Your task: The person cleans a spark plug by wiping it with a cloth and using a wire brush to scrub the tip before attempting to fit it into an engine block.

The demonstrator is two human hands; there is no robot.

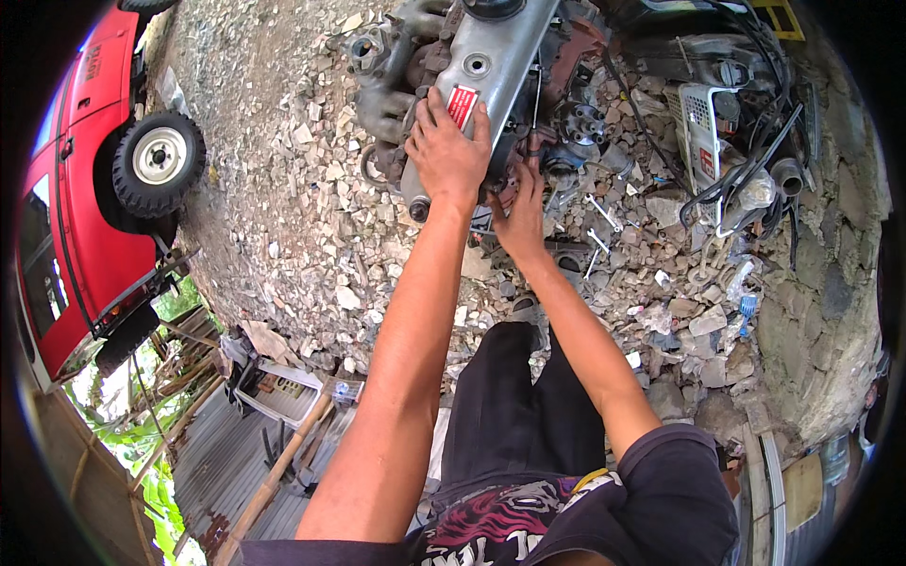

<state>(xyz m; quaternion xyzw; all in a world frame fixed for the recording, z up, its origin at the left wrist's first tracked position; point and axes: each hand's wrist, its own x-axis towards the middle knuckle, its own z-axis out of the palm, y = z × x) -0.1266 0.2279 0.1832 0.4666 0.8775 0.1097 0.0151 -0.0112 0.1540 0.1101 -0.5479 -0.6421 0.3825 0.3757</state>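
Observation:
An engine with a silver metal valve cover (pixel 506 42) stands on the stony ground before me. My left hand (pixel 449 152) rests palm down on the cover, fingers spread beside a red label bearing writing. My right hand (pixel 522 212) reaches to the engine's lower side, its fingers bent against the block; whether they grip anything is hidden. Just above those fingers a thin metal rod (pixel 536 99) runs along the cover's side. The distributor (pixel 582 124) sits to the right. Combination wrenches (pixel 604 214) lie on the stones right of my right hand.
A white plastic crate (pixel 697 134) of parts, with black hoses (pixel 761 170) over it, stands by a stone wall (pixel 814 297) at right. A red off-road vehicle (pixel 95 141) is parked at left. A white tray (pixel 315 378) sits at lower left, beside a wooden pole (pixel 283 467).

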